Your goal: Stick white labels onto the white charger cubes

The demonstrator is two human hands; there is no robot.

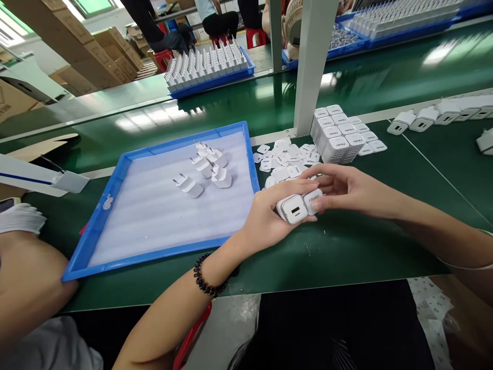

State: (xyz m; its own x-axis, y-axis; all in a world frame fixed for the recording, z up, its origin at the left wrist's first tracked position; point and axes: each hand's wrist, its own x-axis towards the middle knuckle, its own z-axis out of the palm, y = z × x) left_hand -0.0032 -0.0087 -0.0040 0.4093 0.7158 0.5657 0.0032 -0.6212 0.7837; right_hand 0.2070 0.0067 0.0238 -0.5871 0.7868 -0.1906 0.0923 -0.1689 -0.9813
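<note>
My left hand [264,213] is wrapped round a white USB wall charger [294,209], its port face turned towards me. My right hand [346,189] pinches a small white cap [313,200] with grey print between thumb and fingers, close against the charger's right side. Whether cap and charger touch cannot be made out. Just behind my hands lie loose white caps [287,156] in a heap. Beyond the right hand stand neat stacks of printed caps [339,139].
A blue tray [154,252] on the left holds several plug chargers [188,185] on white foam. More chargers [423,119] stand in a row at the right. A white post [310,67] rises behind the caps. A co-worker's arm [31,277] is at far left.
</note>
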